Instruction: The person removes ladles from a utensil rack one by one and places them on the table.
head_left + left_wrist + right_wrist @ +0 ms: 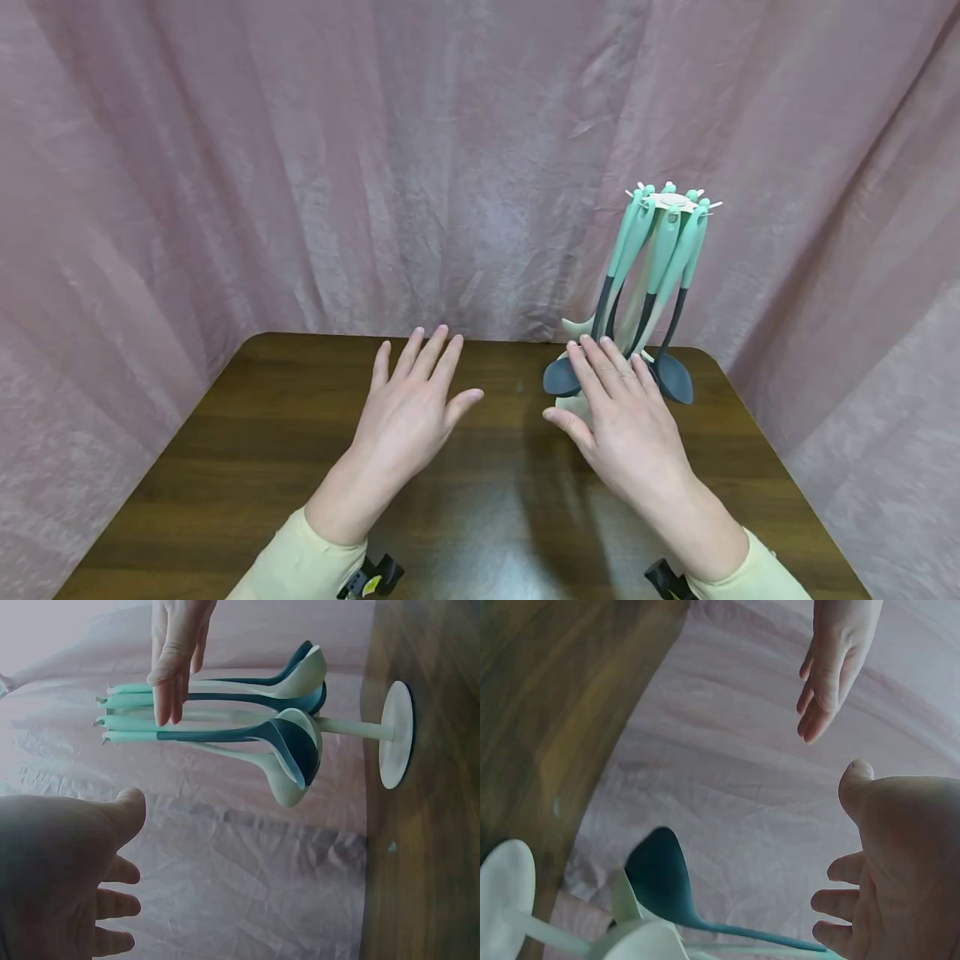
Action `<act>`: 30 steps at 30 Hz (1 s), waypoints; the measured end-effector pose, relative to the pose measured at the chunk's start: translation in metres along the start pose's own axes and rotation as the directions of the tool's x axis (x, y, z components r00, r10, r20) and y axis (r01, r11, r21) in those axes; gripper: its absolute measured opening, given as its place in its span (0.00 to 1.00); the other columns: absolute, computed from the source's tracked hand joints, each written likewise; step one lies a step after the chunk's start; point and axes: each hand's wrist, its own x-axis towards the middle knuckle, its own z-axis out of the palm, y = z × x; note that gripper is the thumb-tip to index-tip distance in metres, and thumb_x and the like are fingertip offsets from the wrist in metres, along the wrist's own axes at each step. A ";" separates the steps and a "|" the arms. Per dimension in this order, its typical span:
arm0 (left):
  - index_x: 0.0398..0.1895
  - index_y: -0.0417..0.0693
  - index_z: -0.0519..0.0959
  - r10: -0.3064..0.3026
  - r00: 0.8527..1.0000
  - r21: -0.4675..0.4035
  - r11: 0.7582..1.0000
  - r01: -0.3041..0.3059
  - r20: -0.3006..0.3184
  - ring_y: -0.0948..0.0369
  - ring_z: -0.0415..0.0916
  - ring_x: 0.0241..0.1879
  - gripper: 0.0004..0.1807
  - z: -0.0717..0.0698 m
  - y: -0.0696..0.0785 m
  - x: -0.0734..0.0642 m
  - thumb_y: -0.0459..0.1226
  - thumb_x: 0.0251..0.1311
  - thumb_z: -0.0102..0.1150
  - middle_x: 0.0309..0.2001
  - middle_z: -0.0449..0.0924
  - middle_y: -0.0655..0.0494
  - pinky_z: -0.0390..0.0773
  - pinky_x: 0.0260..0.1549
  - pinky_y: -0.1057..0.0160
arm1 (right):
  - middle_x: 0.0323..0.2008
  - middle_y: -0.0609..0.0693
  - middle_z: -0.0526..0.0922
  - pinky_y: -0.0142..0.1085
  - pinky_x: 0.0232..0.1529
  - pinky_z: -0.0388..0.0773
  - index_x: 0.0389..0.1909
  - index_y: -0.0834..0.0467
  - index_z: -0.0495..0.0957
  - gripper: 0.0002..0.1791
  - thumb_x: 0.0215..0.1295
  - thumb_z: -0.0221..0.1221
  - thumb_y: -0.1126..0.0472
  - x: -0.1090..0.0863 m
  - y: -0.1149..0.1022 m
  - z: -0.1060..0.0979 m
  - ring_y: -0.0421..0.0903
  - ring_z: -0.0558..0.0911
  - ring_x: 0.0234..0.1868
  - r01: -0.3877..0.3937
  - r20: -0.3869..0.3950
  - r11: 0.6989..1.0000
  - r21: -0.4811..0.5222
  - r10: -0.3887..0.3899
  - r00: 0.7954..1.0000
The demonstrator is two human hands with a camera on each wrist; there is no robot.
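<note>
My left hand (pixel 408 412) is held over the middle of the table, fingers straight and spread, palm down, holding nothing. My right hand (pixel 633 425), also with straight fingers, is in front of a white utensil stand (pixel 672 201) and overlaps its lower part in the head view. Kitchen utensils with mint-green handles (pixel 663 250) hang in a ring from the stand. Some have dark heads, such as a ladle (pixel 673 379); others have pale heads, like the cream ladle (pixel 285 784). The round base (pixel 396 735) stands on the table. A dark flat-headed utensil (pixel 660 874) shows in the right wrist view.
The brown wooden table (pixel 247 450) has rounded back corners. Pink-grey curtains (pixel 450 167) hang behind it and along both sides. A dark wrist-worn camera (pixel 386 573) sits at the left sleeve, another (pixel 663 577) at the right sleeve.
</note>
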 end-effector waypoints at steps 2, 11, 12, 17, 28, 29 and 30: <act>0.84 0.48 0.70 0.000 1.000 0.000 1.000 0.000 -0.003 0.41 0.61 0.83 0.42 -0.001 0.001 0.002 0.63 0.78 0.58 0.83 0.67 0.46 0.55 0.77 0.29 | 0.84 0.59 0.64 0.60 0.84 0.49 0.87 0.59 0.61 0.50 0.77 0.62 0.33 0.001 0.003 -0.004 0.59 0.57 0.87 0.003 -0.012 1.000 -0.008 -0.003 1.000; 0.85 0.49 0.69 -0.004 1.000 -0.033 0.999 0.005 0.026 0.42 0.59 0.83 0.41 -0.006 0.006 0.013 0.62 0.80 0.57 0.84 0.65 0.47 0.54 0.79 0.30 | 0.84 0.60 0.65 0.58 0.85 0.47 0.86 0.59 0.62 0.48 0.79 0.60 0.33 0.006 0.017 -0.024 0.61 0.59 0.86 -0.010 -0.097 0.999 -0.031 0.007 0.995; 0.85 0.50 0.68 -0.005 0.999 -0.036 0.999 0.006 0.032 0.43 0.59 0.84 0.41 -0.006 0.006 0.015 0.63 0.80 0.56 0.84 0.64 0.48 0.54 0.79 0.30 | 0.84 0.60 0.64 0.57 0.85 0.46 0.86 0.59 0.61 0.48 0.79 0.59 0.33 0.007 0.018 -0.026 0.61 0.59 0.86 -0.015 -0.102 0.999 -0.033 0.012 0.995; 0.86 0.51 0.66 -0.004 0.998 -0.053 0.999 0.008 0.060 0.44 0.57 0.84 0.41 -0.007 0.010 0.022 0.63 0.81 0.53 0.85 0.62 0.49 0.51 0.79 0.31 | 0.84 0.61 0.64 0.57 0.85 0.45 0.87 0.59 0.61 0.48 0.78 0.62 0.35 0.010 0.025 -0.037 0.63 0.60 0.85 -0.020 -0.140 0.999 -0.032 0.015 0.990; 0.86 0.51 0.67 0.031 0.998 -0.076 0.997 -0.026 0.061 0.46 0.58 0.84 0.41 -0.006 0.023 0.044 0.64 0.82 0.51 0.84 0.64 0.50 0.52 0.80 0.32 | 0.82 0.63 0.66 0.57 0.85 0.48 0.86 0.61 0.62 0.47 0.78 0.64 0.38 0.017 0.045 -0.057 0.64 0.60 0.84 -0.033 -0.232 0.999 -0.020 0.028 0.972; 0.86 0.51 0.67 0.035 0.998 -0.079 0.996 -0.030 0.060 0.46 0.58 0.84 0.41 -0.006 0.024 0.046 0.64 0.82 0.51 0.84 0.65 0.50 0.53 0.80 0.32 | 0.82 0.64 0.66 0.57 0.85 0.49 0.86 0.61 0.62 0.47 0.78 0.64 0.38 0.018 0.047 -0.059 0.65 0.60 0.84 -0.038 -0.240 0.999 -0.021 0.032 0.970; 0.86 0.50 0.67 0.039 0.998 -0.084 0.996 -0.035 0.056 0.46 0.59 0.84 0.41 -0.005 0.025 0.048 0.64 0.82 0.52 0.84 0.65 0.50 0.53 0.80 0.33 | 0.82 0.64 0.66 0.57 0.84 0.49 0.86 0.61 0.62 0.47 0.79 0.63 0.38 0.019 0.049 -0.062 0.65 0.61 0.84 -0.043 -0.248 0.999 -0.023 0.036 0.968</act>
